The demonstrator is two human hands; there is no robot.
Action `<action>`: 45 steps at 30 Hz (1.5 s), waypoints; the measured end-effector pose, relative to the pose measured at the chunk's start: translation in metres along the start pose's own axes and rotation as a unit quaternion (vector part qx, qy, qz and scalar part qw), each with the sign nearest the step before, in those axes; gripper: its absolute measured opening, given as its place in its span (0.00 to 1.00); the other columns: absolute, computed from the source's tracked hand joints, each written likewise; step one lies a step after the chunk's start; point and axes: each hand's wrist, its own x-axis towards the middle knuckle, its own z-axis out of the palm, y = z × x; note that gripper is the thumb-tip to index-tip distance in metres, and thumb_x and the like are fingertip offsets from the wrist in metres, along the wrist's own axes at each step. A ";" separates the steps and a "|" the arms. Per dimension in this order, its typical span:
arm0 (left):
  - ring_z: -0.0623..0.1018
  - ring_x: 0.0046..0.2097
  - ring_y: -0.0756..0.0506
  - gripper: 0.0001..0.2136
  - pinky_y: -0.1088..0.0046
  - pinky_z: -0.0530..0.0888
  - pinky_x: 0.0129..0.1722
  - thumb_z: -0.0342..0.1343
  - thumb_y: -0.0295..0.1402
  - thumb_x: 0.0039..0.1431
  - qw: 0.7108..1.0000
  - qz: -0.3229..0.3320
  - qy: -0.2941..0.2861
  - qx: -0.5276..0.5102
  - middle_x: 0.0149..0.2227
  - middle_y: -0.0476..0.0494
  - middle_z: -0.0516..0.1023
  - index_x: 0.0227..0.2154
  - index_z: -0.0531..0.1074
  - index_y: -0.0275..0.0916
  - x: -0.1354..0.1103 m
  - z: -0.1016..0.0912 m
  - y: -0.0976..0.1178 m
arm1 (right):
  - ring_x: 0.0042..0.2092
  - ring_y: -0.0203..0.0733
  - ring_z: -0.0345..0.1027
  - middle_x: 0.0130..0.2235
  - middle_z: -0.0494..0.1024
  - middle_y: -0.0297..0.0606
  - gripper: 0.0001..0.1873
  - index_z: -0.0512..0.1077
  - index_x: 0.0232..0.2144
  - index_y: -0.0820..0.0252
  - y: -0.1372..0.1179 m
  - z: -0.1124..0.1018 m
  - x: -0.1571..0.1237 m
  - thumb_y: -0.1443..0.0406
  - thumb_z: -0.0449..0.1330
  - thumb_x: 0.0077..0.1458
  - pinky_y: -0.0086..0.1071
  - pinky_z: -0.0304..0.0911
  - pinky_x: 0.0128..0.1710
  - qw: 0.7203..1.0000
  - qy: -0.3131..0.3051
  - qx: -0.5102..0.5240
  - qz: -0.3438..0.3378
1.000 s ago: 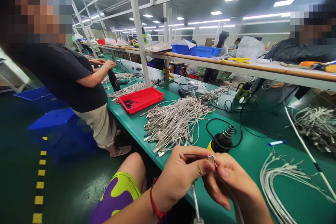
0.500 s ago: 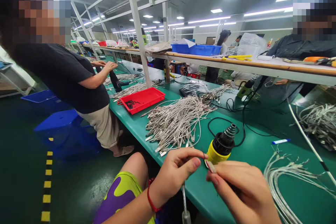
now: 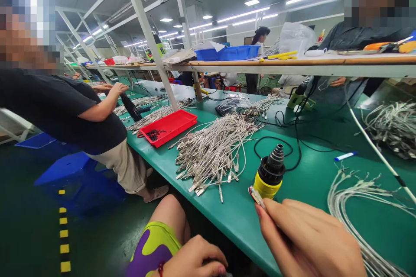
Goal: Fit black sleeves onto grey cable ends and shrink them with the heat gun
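Just now the right hand [image 3: 308, 238] pinches a small metal cable connector [image 3: 258, 197] between thumb and fingers, right beside an upright yellow heat gun [image 3: 268, 184] toward the front edge of the green desk [image 3: 227, 220]. The left hand [image 3: 193, 259] sits well apart, low at the desk's edge — whether it grips anything, I cannot tell. A large heap of connector-tipped cables [image 3: 212, 156] remains mid-desk — plenty left.

Right hand [image 3: 308, 238] just beside yellow heat gun [image 3: 269, 177], wire bundle [image 3: 354, 212] rightward
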 end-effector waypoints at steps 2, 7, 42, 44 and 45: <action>0.83 0.36 0.45 0.27 0.71 0.68 0.33 0.42 0.56 0.71 0.996 0.044 -0.009 0.080 0.36 0.45 0.87 0.43 0.81 0.44 0.005 0.009 -0.005 | 0.21 0.34 0.62 0.21 0.66 0.29 0.15 0.70 0.26 0.58 0.001 -0.001 0.001 0.70 0.57 0.67 0.33 0.56 0.24 1.000 -0.009 0.002 0.016; 0.75 0.31 0.45 0.30 0.64 0.60 0.31 0.40 0.64 0.65 0.961 0.094 0.097 0.242 0.28 0.48 0.79 0.28 0.70 0.42 0.028 0.012 0.000 | 0.20 0.31 0.57 0.19 0.62 0.27 0.19 0.64 0.22 0.57 0.006 0.000 0.000 0.67 0.57 0.67 0.33 0.52 0.24 0.999 0.009 -0.006 0.052; 0.70 0.37 0.45 0.05 0.64 0.58 0.37 0.60 0.29 0.54 0.967 0.067 0.083 0.233 0.29 0.49 0.73 0.30 0.68 0.42 0.130 0.015 -0.032 | 0.20 0.32 0.47 0.18 0.58 0.25 0.23 0.59 0.20 0.57 0.052 0.020 0.020 0.58 0.53 0.68 0.33 0.43 0.25 0.968 -0.022 -0.095 0.231; 0.70 0.37 0.45 0.05 0.64 0.59 0.37 0.60 0.29 0.54 0.967 0.066 0.082 0.232 0.30 0.49 0.73 0.30 0.69 0.42 0.130 0.015 -0.032 | 0.20 0.32 0.46 0.18 0.58 0.25 0.23 0.59 0.20 0.57 0.052 0.020 0.020 0.58 0.53 0.68 0.33 0.43 0.25 0.968 -0.019 -0.096 0.230; 0.70 0.37 0.45 0.05 0.64 0.59 0.37 0.60 0.29 0.54 0.967 0.066 0.081 0.231 0.30 0.49 0.73 0.30 0.69 0.42 0.130 0.014 -0.032 | 0.20 0.32 0.46 0.18 0.58 0.25 0.23 0.59 0.20 0.57 0.052 0.019 0.020 0.58 0.53 0.68 0.33 0.42 0.25 0.968 -0.019 -0.096 0.230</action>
